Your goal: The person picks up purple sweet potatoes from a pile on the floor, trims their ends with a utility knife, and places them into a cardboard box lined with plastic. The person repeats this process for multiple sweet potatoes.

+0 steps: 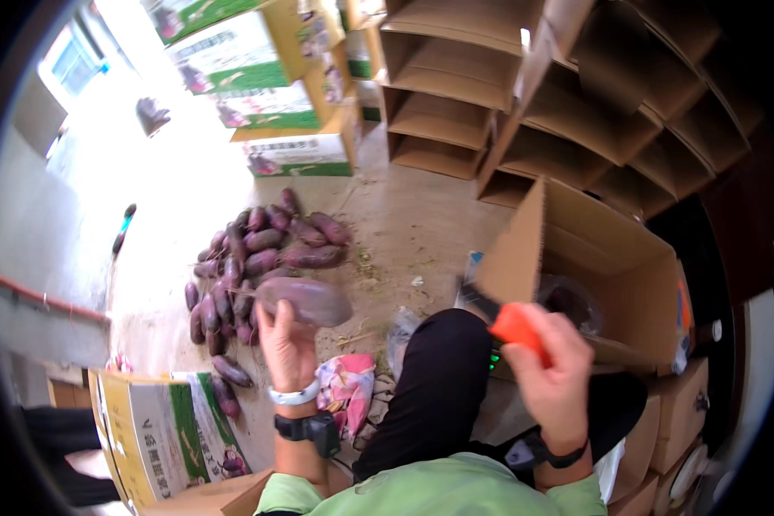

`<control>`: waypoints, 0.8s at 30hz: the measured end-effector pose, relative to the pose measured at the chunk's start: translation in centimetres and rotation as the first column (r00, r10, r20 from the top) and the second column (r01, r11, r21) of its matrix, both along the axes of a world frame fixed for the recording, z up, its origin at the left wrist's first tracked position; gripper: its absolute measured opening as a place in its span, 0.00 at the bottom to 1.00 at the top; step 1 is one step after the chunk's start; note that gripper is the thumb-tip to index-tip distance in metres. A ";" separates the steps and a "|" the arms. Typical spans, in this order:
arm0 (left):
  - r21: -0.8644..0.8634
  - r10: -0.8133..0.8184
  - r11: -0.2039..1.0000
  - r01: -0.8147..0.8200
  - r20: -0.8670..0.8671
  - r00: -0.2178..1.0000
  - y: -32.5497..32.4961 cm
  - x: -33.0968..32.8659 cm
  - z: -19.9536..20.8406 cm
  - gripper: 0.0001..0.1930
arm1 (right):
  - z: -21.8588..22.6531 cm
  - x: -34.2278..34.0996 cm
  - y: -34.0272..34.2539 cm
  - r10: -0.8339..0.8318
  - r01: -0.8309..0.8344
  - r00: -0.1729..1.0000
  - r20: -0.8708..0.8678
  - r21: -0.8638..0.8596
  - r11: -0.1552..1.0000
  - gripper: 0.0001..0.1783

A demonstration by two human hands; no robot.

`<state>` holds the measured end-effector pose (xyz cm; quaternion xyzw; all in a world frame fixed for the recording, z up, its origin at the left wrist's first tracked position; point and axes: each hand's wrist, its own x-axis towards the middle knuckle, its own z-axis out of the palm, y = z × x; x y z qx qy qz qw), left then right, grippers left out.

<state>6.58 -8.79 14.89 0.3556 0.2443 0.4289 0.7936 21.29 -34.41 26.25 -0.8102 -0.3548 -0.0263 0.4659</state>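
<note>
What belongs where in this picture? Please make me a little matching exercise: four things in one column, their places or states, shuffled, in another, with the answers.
Things:
1. orange-red object
2. vegetable pile
3. large purple vegetable
4. cardboard box

Places or states:
A. on the floor
B. held in the left hand
C. standing open at the right
D. held in the right hand

Pairs: 1-D, 2-A, 3-B, 4-C
</note>
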 end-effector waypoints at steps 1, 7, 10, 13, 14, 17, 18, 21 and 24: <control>0.091 -0.020 0.996 0.024 -0.045 0.999 0.4 0.1 1.4 0.24 | 0.7 0.7 -1.6 -0.094 0.091 0.994 0.050 0.058 0.994 0.21; 0.458 -0.462 0.796 0.395 0.039 0.886 -2.2 7.8 11.8 0.40 | 0.6 6.1 -13.0 -0.806 0.757 0.592 0.001 0.343 0.556 0.17; 0.463 -0.712 0.571 0.678 -0.133 0.689 -6.8 14.5 16.9 0.41 | -1.9 8.2 -17.7 -0.876 0.820 0.483 0.009 0.347 0.456 0.18; 0.436 -0.882 0.243 0.867 -0.272 0.384 -12.2 21.9 18.4 0.44 | -4.4 9.0 -20.5 -0.900 0.884 0.429 -0.082 0.244 0.399 0.18; 0.469 -0.869 0.084 0.879 -0.397 0.294 -13.0 24.1 17.5 0.44 | -4.5 9.2 -20.4 -0.896 0.880 0.435 -0.095 0.257 0.400 0.19; 0.434 -0.757 -0.298 0.850 -0.650 0.066 -18.0 29.1 15.3 0.38 | -4.8 9.7 -20.1 -0.870 0.875 0.452 -0.199 0.291 0.388 0.20; 0.407 -0.710 -0.403 0.819 -0.704 0.001 -19.4 30.7 13.3 0.37 | -4.8 9.7 -20.3 -0.861 0.878 0.449 -0.238 0.299 0.375 0.20; 0.058 -0.452 -0.618 0.784 -0.843 -0.294 -22.8 33.8 9.4 0.32 | -4.7 9.6 -19.7 -0.789 0.846 0.508 -0.346 0.374 0.380 0.21; -0.050 -0.204 -0.762 0.645 -0.928 -0.312 -25.4 36.0 3.2 0.33 | -4.4 9.6 -19.6 -0.803 0.861 0.482 -0.349 0.358 0.361 0.23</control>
